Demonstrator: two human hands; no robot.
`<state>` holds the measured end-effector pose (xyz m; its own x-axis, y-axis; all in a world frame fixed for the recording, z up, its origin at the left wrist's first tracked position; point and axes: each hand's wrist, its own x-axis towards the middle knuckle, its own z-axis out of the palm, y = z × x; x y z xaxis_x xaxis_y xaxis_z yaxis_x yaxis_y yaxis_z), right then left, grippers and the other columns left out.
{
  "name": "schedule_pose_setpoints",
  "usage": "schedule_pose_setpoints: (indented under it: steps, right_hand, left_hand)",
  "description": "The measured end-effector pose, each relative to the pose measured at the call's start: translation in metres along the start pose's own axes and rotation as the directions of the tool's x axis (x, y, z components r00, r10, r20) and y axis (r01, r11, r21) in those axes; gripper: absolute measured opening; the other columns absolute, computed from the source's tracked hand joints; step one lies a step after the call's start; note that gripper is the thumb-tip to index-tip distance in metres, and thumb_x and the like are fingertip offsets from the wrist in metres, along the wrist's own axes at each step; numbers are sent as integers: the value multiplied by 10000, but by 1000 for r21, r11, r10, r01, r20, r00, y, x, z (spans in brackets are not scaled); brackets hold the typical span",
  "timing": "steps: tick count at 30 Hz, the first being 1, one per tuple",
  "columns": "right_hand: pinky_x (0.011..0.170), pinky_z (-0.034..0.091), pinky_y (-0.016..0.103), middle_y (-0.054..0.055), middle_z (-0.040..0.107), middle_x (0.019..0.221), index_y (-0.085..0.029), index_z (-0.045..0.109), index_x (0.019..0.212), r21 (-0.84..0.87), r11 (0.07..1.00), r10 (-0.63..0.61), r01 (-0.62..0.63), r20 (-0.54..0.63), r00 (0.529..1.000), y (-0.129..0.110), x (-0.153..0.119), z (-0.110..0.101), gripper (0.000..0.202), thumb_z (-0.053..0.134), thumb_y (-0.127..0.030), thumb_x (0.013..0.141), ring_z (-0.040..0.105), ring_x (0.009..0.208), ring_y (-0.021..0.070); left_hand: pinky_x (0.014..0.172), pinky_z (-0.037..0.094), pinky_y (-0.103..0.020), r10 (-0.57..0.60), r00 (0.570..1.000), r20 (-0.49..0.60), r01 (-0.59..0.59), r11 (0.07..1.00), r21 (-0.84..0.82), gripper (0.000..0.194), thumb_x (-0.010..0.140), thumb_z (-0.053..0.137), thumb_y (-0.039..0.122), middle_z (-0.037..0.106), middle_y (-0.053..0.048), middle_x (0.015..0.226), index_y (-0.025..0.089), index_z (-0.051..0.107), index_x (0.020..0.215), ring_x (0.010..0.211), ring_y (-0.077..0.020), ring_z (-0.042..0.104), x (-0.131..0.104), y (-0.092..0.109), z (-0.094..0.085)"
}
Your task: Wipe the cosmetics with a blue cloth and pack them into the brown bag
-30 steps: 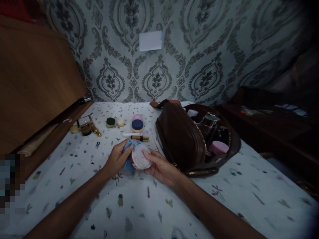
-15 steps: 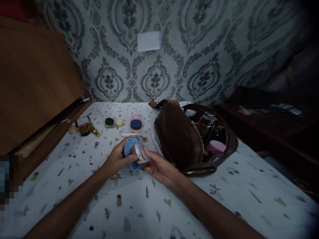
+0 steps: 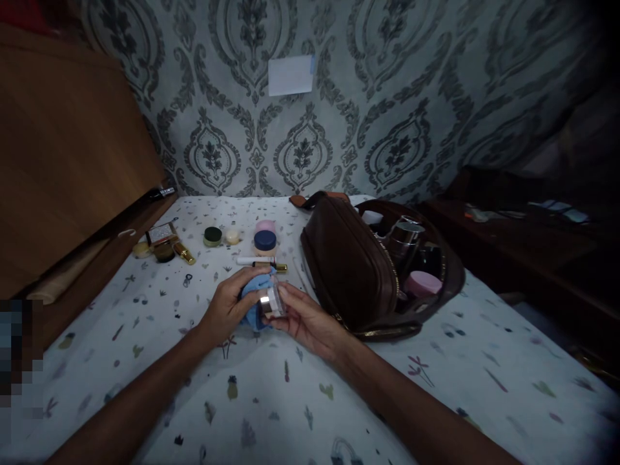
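Between my two hands, above the patterned sheet [image 3: 271, 400], is a small clear-and-silver jar [image 3: 272, 302]. My left hand [image 3: 227, 303] is closed round a blue cloth [image 3: 252, 317], with its thumb against the jar's side. The fingers of my right hand [image 3: 305, 320] grip the jar from the right. Just beyond the cloth lie a white pen-like tube [image 3: 249, 261] and a gold-ended tube [image 3: 281, 267]. An open brown bag [image 3: 346, 265] stands right of my hands, holding a pink-lidded jar [image 3: 423, 283] and a silver-capped bottle [image 3: 405, 234].
Behind the tubes sit a blue-lidded jar [image 3: 265, 241], a small cream jar [image 3: 232, 237] and a dark-lidded jar [image 3: 212, 236]. A glittery compact [image 3: 161, 234] and a gold tube [image 3: 185, 253] lie farther left. Wooden furniture [image 3: 72, 142] borders the left side.
The jar has turned in my hands, so its side now faces the camera more. My right fingers have shifted slightly around it.
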<state>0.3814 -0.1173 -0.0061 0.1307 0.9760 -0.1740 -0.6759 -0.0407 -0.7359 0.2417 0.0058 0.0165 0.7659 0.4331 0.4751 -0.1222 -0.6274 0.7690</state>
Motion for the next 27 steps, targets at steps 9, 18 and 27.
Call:
schedule_pose_setpoints:
  steps: [9,18,27]
  right_hand:
    - [678,585,202,6,713,923,-178,565,1053,28,999,31,-33,48,998,-1,-6,9,510,873,-328,675,736,772,141]
    - [626,575,207,8,717,843,-178,621,1023,129,991,31,-30,-10,999,4,-2,5,395,805,-406,758,736,755,158]
    - [535,526,202,-40,678,693,-197,620,1009,303,950,82,-71,-22,996,0,-1,7,298,586,-483,933,663,567,104]
  left_hand:
    - [989,512,-396,178,984,25,-180,976,125,354,988,479,323,630,-109,1282,220,586,1309,1193,-233,592,-4,-1,2]
    - [1038,498,-430,391,919,49,-386,871,303,379,970,491,139,643,-112,1284,229,574,1328,1225,-209,579,-3,4,6]
    - [1036,535,-469,561,804,196,-581,671,460,378,968,479,106,642,-132,1305,148,532,1339,1332,-239,504,-8,9,13]
